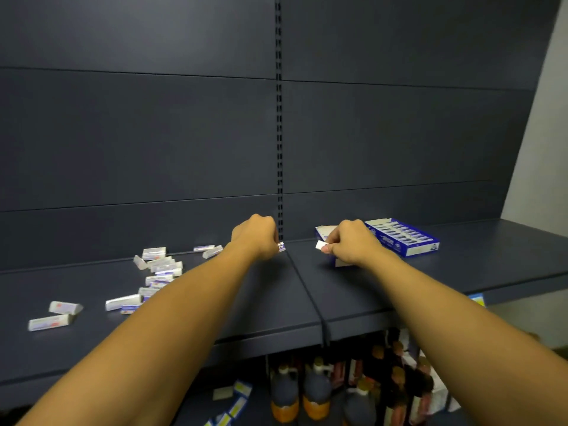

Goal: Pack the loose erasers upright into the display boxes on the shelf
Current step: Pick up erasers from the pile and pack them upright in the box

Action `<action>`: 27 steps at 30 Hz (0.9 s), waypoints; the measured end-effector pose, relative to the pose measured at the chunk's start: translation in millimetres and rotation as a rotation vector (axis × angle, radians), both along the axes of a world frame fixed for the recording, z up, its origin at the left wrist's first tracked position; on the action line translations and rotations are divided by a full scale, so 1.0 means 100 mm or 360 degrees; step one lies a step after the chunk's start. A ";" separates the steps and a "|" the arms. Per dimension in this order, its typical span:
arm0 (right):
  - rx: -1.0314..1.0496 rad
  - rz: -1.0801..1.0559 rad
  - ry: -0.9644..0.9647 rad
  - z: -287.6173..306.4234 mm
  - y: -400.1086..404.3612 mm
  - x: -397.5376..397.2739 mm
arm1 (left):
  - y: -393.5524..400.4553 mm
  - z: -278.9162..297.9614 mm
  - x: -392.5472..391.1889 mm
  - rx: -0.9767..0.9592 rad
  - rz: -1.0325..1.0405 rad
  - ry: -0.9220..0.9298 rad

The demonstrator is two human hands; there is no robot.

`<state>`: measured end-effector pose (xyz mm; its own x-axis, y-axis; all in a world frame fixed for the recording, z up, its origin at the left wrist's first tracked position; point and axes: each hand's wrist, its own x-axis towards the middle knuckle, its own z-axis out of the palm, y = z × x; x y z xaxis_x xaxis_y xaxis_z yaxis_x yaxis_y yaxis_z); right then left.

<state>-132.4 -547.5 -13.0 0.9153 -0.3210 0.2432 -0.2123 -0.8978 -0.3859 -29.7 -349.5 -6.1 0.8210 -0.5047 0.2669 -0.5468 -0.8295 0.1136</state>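
Note:
Several loose erasers in white and blue wrappers lie scattered on the left part of the dark shelf. My left hand grips an eraser whose end sticks out by the shelf's centre seam. My right hand pinches a white eraser just above a blue and white display box, which the hand mostly hides. A second display box, filled with upright erasers, stands to the right of it.
The slotted upright and dark back panels rise behind the shelf. Below the shelf edge stand several bottles and some small packets. A pale wall borders the right side.

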 end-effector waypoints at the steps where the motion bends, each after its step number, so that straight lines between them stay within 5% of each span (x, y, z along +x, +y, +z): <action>1: -0.0012 -0.0007 -0.0002 0.00 -0.10 -0.04 | -0.10 -0.02 -0.05 0.0004 -0.0001 0.0001; 17: 0.0107 0.0000 -0.0082 -0.05 -1.10 0.08 | -1.20 0.01 0.00 -0.0140 -0.0233 0.0090; 27: 0.0326 0.0079 -0.0322 -0.18 -1.39 0.61 | -1.52 -0.08 0.43 -0.0570 -0.0346 0.0241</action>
<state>-70.9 -686.9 -31.1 0.8707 -0.3382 0.3571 -0.0702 -0.8041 -0.5904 13.7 -501.7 -14.6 0.7494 -0.5673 0.3414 -0.6592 -0.5908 0.4651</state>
